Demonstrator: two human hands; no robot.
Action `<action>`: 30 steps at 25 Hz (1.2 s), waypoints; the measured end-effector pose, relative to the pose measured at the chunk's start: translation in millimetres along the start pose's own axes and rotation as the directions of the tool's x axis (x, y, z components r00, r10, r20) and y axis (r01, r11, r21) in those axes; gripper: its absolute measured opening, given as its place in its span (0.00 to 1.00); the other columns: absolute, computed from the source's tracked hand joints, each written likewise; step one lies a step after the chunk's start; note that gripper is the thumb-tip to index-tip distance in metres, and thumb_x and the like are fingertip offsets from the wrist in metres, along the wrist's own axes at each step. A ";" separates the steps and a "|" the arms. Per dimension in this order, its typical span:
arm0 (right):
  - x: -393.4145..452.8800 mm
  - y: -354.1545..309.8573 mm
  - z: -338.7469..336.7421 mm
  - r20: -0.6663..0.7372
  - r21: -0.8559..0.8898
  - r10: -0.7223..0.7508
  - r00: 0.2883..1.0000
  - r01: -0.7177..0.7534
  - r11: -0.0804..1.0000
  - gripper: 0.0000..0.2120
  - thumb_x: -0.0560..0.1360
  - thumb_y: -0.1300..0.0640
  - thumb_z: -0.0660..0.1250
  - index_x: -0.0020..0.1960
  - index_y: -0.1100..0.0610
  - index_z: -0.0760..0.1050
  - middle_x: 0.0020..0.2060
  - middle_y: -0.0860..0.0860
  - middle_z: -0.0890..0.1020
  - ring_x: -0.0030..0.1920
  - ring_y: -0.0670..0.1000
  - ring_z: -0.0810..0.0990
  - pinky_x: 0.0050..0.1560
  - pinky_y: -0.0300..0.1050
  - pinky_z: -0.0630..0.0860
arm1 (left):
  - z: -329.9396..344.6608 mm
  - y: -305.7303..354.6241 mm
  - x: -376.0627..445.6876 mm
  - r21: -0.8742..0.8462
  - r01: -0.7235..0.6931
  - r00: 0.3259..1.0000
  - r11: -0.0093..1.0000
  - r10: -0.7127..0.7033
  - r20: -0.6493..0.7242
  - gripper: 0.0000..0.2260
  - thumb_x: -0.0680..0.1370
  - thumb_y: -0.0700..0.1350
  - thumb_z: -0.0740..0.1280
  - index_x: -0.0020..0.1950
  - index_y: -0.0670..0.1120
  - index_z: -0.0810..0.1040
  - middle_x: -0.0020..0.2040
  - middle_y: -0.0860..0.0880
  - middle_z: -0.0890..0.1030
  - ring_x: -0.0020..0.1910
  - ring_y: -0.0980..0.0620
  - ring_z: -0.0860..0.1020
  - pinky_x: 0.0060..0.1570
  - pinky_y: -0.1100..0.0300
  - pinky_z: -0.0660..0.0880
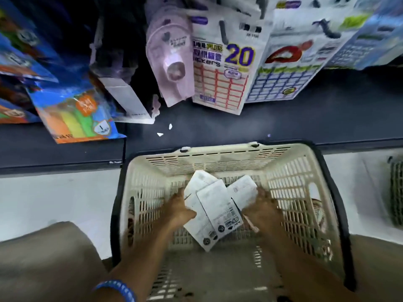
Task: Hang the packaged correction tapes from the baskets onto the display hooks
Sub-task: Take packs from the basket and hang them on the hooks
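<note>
We have both hands down inside the cream basket (292,171), gathering the white packets (214,207) that lie there back side up, so that we can lift several at once instead of fishing for them singly. Our left hand (177,209) holds the left edge of the fanned bunch, thumb over the top card; our right hand (262,209) closes on the right-hand packet, though motion blur leaves us unsure how firmly its fingers have curled. Holding the bunch from both sides seems meant to keep the slippery cards from sliding apart as they come up. Inside the basket, at its right wall, something brownish shows, too blurred to name. The basket sits on the pale floor, tight against the dark shelf base (327,118), so the lift goes straight up to the hooks above. There a lilac correction tape pack (170,62) already hangs, with label sticker sheets (224,70) just beside it on the right and a colourful sticky-note pack (76,114) leaning at the left. These crowded hanging packs, together with the basket's black handle (342,214) lying along the rim, are what we would have to steer past. A blue wristband (117,289) rides our left wrist.
</note>
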State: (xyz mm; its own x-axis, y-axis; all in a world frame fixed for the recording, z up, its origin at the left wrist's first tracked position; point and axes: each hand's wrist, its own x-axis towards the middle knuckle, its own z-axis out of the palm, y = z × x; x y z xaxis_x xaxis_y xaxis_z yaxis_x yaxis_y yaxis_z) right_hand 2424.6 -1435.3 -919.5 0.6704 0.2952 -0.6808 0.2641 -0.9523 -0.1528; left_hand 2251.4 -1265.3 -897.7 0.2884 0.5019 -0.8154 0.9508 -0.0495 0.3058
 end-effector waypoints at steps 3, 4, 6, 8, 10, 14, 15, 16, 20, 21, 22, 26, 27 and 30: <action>10.0 11.6 0.0 0.049 0.093 -0.021 0.999 0.017 0.995 0.35 0.73 0.56 0.74 0.75 0.57 0.62 0.67 0.58 0.76 0.60 0.60 0.79 0.61 0.55 0.79 | 17.7 -1.5 -1.1 -0.024 0.050 0.998 0.998 -0.051 -0.032 0.37 0.71 0.55 0.76 0.78 0.55 0.66 0.71 0.50 0.78 0.60 0.47 0.78 0.52 0.56 0.79; 13.0 13.5 -3.7 0.103 0.218 -0.024 0.994 0.001 0.976 0.29 0.73 0.59 0.75 0.71 0.58 0.70 0.65 0.58 0.79 0.56 0.58 0.82 0.58 0.52 0.80 | 23.2 -1.4 -2.9 -0.054 0.047 0.998 0.997 -0.049 -0.046 0.34 0.72 0.56 0.76 0.76 0.55 0.69 0.69 0.50 0.80 0.53 0.50 0.79 0.42 0.62 0.76; 17.9 16.0 -16.3 0.240 0.451 -0.029 0.970 -0.085 0.888 0.13 0.73 0.61 0.76 0.57 0.57 0.82 0.58 0.57 0.85 0.47 0.52 0.85 0.51 0.46 0.83 | 30.7 -1.9 -1.4 -0.160 0.012 0.998 0.987 -0.021 -0.054 0.25 0.73 0.53 0.77 0.69 0.54 0.77 0.62 0.51 0.84 0.43 0.55 0.78 0.34 0.66 0.71; 18.1 10.6 -26.9 0.392 0.512 -0.093 0.915 -0.133 0.849 0.05 0.74 0.61 0.76 0.46 0.52 0.83 0.51 0.54 0.87 0.38 0.43 0.86 0.38 0.34 0.80 | 31.3 -1.6 0.7 -0.293 0.016 1.000 0.956 -0.010 0.021 0.19 0.72 0.52 0.79 0.61 0.53 0.83 0.57 0.51 0.86 0.44 0.57 0.82 0.40 0.62 0.78; 14.2 -0.4 -24.2 0.482 0.489 -0.166 0.860 -0.106 0.866 0.06 0.74 0.62 0.75 0.48 0.52 0.83 0.51 0.51 0.87 0.37 0.40 0.84 0.31 0.30 0.76 | 30.7 2.6 -1.8 -0.342 0.016 0.994 0.939 0.022 0.106 0.22 0.67 0.55 0.82 0.59 0.54 0.84 0.55 0.55 0.87 0.47 0.57 0.83 0.46 0.59 0.81; 2.3 -13.8 8.2 0.261 0.532 -0.227 0.938 0.056 0.845 0.10 0.72 0.66 0.75 0.53 0.62 0.83 0.60 0.52 0.80 0.40 0.38 0.81 0.33 0.26 0.74 | 43.3 13.0 -0.5 -0.118 -0.060 0.997 0.991 0.064 0.034 0.31 0.63 0.55 0.84 0.64 0.54 0.81 0.56 0.55 0.85 0.45 0.56 0.79 0.37 0.65 0.71; -0.8 -13.2 12.6 0.170 0.569 -0.188 0.967 0.059 0.820 0.10 0.71 0.67 0.76 0.51 0.64 0.81 0.63 0.52 0.76 0.44 0.40 0.81 0.36 0.28 0.75 | 45.4 14.2 1.5 -0.082 -0.062 0.998 0.995 0.063 0.010 0.31 0.64 0.54 0.84 0.65 0.54 0.80 0.59 0.54 0.85 0.47 0.55 0.80 0.39 0.64 0.73; -3.2 -10.6 15.8 0.114 0.610 -0.140 0.984 0.042 0.791 0.12 0.70 0.67 0.77 0.51 0.63 0.79 0.64 0.53 0.74 0.48 0.46 0.81 0.40 0.32 0.77 | 47.4 16.1 3.5 -0.061 -0.053 0.999 0.997 0.054 0.004 0.32 0.64 0.55 0.84 0.66 0.54 0.80 0.61 0.53 0.85 0.50 0.53 0.81 0.44 0.61 0.76; -20.0 -5.4 16.3 0.180 0.772 -0.028 0.983 -0.124 0.624 0.28 0.69 0.69 0.76 0.62 0.54 0.67 0.59 0.54 0.78 0.56 0.56 0.80 0.46 0.47 0.82 | 52.7 25.4 -2.1 -0.007 -0.016 1.000 1.000 0.016 0.003 0.35 0.64 0.55 0.83 0.70 0.53 0.77 0.64 0.51 0.83 0.59 0.48 0.81 0.55 0.55 0.79; -24.0 -4.6 11.8 0.182 0.800 -0.012 0.983 -0.141 0.583 0.31 0.69 0.70 0.76 0.65 0.54 0.65 0.58 0.53 0.78 0.56 0.56 0.81 0.49 0.51 0.83 | 50.7 27.9 -4.9 -0.004 -0.024 1.000 1.000 0.024 0.013 0.36 0.65 0.53 0.83 0.70 0.53 0.76 0.65 0.51 0.82 0.59 0.49 0.81 0.54 0.56 0.78; -26.7 -2.6 6.7 0.196 0.816 -0.001 0.981 -0.163 0.555 0.32 0.69 0.71 0.75 0.66 0.54 0.66 0.57 0.53 0.79 0.56 0.56 0.81 0.51 0.54 0.83 | 48.3 28.5 -8.1 -0.008 -0.033 0.999 0.999 0.033 0.033 0.35 0.65 0.51 0.84 0.70 0.52 0.76 0.64 0.51 0.82 0.58 0.49 0.81 0.52 0.57 0.78; -28.3 5.0 -5.7 0.352 0.711 -0.101 0.931 -0.196 0.675 0.19 0.68 0.66 0.78 0.57 0.57 0.81 0.53 0.52 0.86 0.50 0.51 0.85 0.42 0.40 0.82 | 43.8 19.9 -13.4 -0.016 -0.068 0.987 0.998 0.070 0.148 0.30 0.66 0.43 0.83 0.65 0.52 0.79 0.55 0.55 0.82 0.56 0.52 0.81 0.38 0.65 0.72; -30.4 6.3 -7.3 0.360 0.691 -0.146 0.921 -0.158 0.706 0.18 0.68 0.66 0.79 0.56 0.58 0.83 0.53 0.53 0.86 0.50 0.52 0.85 0.43 0.39 0.82 | 43.3 18.8 -14.8 -0.018 -0.104 0.979 0.994 0.105 0.176 0.29 0.66 0.41 0.83 0.65 0.52 0.79 0.54 0.56 0.82 0.56 0.53 0.81 0.37 0.67 0.71; -39.5 9.2 -24.9 0.282 0.729 -0.200 0.938 -0.074 0.680 0.13 0.68 0.68 0.78 0.51 0.59 0.84 0.49 0.55 0.87 0.46 0.51 0.86 0.47 0.45 0.83 | 32.9 12.5 -26.7 -0.116 -0.167 0.963 0.979 0.187 0.192 0.31 0.66 0.40 0.84 0.67 0.49 0.78 0.61 0.53 0.84 0.54 0.53 0.82 0.45 0.63 0.79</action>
State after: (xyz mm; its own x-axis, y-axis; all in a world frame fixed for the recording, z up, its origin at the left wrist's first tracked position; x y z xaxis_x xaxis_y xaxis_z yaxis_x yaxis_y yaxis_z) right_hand 2417.9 -1453.8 -876.1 0.3807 0.4459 -0.8101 -0.3757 -0.7260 -0.5761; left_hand 2259.3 -1307.7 -888.2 0.4778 0.3083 -0.8226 0.8695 -0.0320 0.4930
